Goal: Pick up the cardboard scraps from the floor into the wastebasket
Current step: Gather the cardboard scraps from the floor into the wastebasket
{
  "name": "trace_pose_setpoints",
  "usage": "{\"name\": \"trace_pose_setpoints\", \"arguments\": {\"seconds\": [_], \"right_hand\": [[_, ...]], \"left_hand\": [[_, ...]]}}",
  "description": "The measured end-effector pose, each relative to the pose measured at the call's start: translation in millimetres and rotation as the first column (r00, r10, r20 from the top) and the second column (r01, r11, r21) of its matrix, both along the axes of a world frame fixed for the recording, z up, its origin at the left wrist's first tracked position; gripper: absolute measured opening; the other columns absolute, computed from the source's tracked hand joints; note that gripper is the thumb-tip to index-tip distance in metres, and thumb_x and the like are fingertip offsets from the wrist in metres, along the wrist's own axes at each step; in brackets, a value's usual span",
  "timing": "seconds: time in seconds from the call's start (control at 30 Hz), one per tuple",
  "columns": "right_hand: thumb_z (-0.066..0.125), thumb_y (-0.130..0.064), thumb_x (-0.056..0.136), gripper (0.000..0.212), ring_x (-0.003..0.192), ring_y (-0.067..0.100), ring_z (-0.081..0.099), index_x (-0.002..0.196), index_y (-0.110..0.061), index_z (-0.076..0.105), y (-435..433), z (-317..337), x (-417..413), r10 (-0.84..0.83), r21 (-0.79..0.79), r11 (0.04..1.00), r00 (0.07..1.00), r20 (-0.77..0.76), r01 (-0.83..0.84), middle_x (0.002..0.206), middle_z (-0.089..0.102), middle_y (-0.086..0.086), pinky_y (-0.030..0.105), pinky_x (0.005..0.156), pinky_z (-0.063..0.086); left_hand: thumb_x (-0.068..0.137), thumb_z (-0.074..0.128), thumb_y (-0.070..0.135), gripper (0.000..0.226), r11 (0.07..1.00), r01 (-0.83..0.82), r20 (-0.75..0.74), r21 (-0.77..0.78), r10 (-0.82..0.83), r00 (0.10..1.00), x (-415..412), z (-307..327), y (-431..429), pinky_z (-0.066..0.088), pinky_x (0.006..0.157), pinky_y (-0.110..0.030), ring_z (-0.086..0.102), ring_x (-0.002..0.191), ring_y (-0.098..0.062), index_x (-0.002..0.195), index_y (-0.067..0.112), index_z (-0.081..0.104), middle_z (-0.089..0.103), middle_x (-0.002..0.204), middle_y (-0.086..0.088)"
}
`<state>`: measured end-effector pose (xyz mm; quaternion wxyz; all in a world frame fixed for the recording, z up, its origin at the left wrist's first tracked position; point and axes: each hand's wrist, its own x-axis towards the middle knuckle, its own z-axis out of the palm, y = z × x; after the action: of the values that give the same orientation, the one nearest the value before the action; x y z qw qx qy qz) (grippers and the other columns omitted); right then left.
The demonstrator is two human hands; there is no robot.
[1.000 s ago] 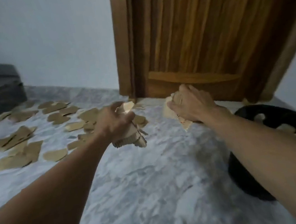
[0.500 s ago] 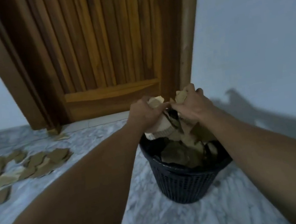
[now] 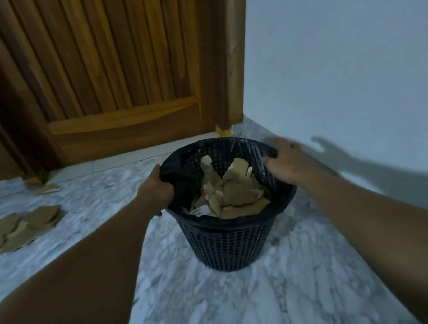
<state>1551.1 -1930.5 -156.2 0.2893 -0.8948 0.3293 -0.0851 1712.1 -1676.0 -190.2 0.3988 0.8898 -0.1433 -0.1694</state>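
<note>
Head view is showing a dark mesh wastebasket [image 3: 233, 242] standing on a grey-white marbled floor [image 3: 257, 308], just in front of a wooden slatted door [image 3: 115, 65] and close beside a pale blue-grey wall [image 3: 342, 45] on the basket's right. Cardboard scraps [image 3: 234, 194] are lying piled inside the wastebasket, some pieces sticking up toward its rim. A dark liner is draping over the rim on the basket's left side.

The left hand [image 3: 156, 190] is closing its grip on the wastebasket's left rim, fingers wrapping over the edge. The right hand [image 3: 288, 162] is resting at the right rim with fingers spread and blurred, the grip loose and holding nothing that can be made out; whether it is touching the rim cannot be told. Its shadow is falling on the wall beyond the basket.

More cardboard pieces [image 3: 15, 230] are lying flat on the floor well to the left of the wastebasket, and one lone scrap [image 3: 47, 189] is sitting nearer the door frame's foot
</note>
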Motion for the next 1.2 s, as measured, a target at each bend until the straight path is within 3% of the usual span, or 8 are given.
{"name": "trace_pose_setpoints", "arguments": {"seconds": [0.13, 0.3, 0.4, 0.57, 0.7, 0.9, 1.03, 1.2], "right_hand": [[0.044, -0.011, 0.100, 0.023, 0.077, 0.025, 0.059, 0.115, -0.016, 0.061, 1.2, -15.5, -9.8, 0.016, 0.156, 0.987, 0.998, 0.060, -0.026, 0.088, 0.064, 0.010, 0.032, 0.061, 0.044], [0.047, -0.015, 0.095, 0.032, 0.085, 0.027, 0.062, 0.125, -0.011, 0.060, 27.2, -2.5, 5.7, 0.004, 0.286, 0.958, 0.997, 0.078, -0.026, 0.099, 0.066, 0.012, 0.029, 0.062, 0.045], [0.051, -0.031, 0.076, 0.067, 0.097, 0.033, 0.063, 0.139, -0.009, 0.047, 32.8, -14.1, 46.6, -0.001, 0.385, 0.922, 0.995, 0.100, -0.037, 0.121, 0.065, 0.019, 0.033, 0.062, 0.050], [0.049, -0.010, 0.090, 0.020, 0.094, 0.042, 0.065, 0.104, -0.010, 0.064, 109.5, 3.5, 108.8, 0.028, 0.464, 0.876, 0.973, 0.230, -0.135, 0.102, 0.070, 0.021, 0.058, 0.090, 0.056], [0.039, -0.004, 0.099, 0.052, 0.120, 0.034, 0.052, 0.150, -0.015, 0.036, 180.5, 9.2, 150.1, 0.074, 0.508, 0.844, 0.976, 0.207, -0.172, 0.139, 0.050, 0.008, 0.049, 0.106, 0.047], [0.036, -0.003, 0.100, 0.054, 0.129, 0.032, 0.048, 0.153, -0.014, 0.035, 261.9, -9.4, 203.9, 0.151, 0.500, 0.837, 0.972, 0.183, -0.224, 0.148, 0.046, 0.009, 0.044, 0.110, 0.043], [0.035, -0.002, 0.099, 0.048, 0.116, 0.029, 0.054, 0.144, -0.013, 0.046, 286.1, -25.3, 226.5, 0.154, 0.420, 0.883, 0.975, 0.163, -0.209, 0.131, 0.056, 0.008, 0.037, 0.104, 0.045], [0.049, -0.033, 0.096, 0.061, 0.127, 0.037, 0.051, 0.152, -0.012, 0.036, 309.7, -13.8, 239.7, 0.125, 0.262, 0.957, 0.992, 0.015, -0.124, 0.149, 0.046, 0.015, 0.043, 0.103, 0.044]], "left_hand": [[0.094, 0.042, 0.006, 0.072, 0.981, -0.055, -0.059, -0.188, 0.045, 0.997, -2.2, -3.7, 4.5, 0.059, 0.082, -0.057, 0.066, 0.101, -0.039, 0.158, 0.032, 0.021, 0.055, 0.136, -0.015], [0.092, 0.035, -0.002, 0.068, 0.960, -0.150, -0.115, -0.236, 0.126, 0.985, 3.8, 12.7, 39.1, 0.059, 0.084, -0.057, 0.064, 0.106, -0.040, 0.154, 0.025, 0.031, 0.055, 0.135, -0.015], [0.091, 0.037, -0.005, 0.071, 0.950, -0.198, -0.098, -0.242, 0.179, 0.979, 19.3, 29.8, 75.0, 0.056, 0.092, -0.056, 0.060, 0.114, -0.040, 0.155, 0.023, 0.030, 0.053, 0.140, -0.013], [0.092, 0.035, -0.005, 0.064, 0.914, -0.317, -0.055, -0.255, 0.314, 0.948, 44.2, 56.5, 149.5, 0.054, 0.096, -0.045, 0.060, 0.114, -0.040, 0.149, 0.024, 0.040, 0.058, 0.133, -0.014], [0.096, 0.035, -0.006, 0.061, 0.866, -0.408, -0.058, -0.288, 0.410, 0.910, 63.8, 56.4, 215.4, 0.055, 0.091, -0.044, 0.060, 0.114, -0.037, 0.151, 0.020, 0.039, 0.056, 0.133, -0.014], [0.095, 0.035, -0.007, 0.064, 0.838, -0.483, -0.057, -0.253, 0.486, 0.872, 97.5, 38.9, 298.4, 0.049, 0.104, -0.050, 0.053, 0.127, -0.040, 0.155, 0.016, 0.033, 0.049, 0.146, -0.018], [0.096, 0.039, -0.006, 0.057, 0.864, -0.448, -0.033, -0.229, 0.453, 0.891, 108.7, 28.4, 320.0, 0.052, 0.091, -0.037, 0.057, 0.124, -0.039, 0.150, 0.010, 0.041, 0.054, 0.141, -0.021], [0.099, 0.047, 0.000, 0.061, 0.884, -0.369, -0.125, -0.288, 0.347, 0.929, 115.1, 20.4, 332.6, 0.051, 0.098, -0.051, 0.058, 0.119, -0.042, 0.152, 0.025, 0.031, 0.054, 0.138, -0.020]]}}
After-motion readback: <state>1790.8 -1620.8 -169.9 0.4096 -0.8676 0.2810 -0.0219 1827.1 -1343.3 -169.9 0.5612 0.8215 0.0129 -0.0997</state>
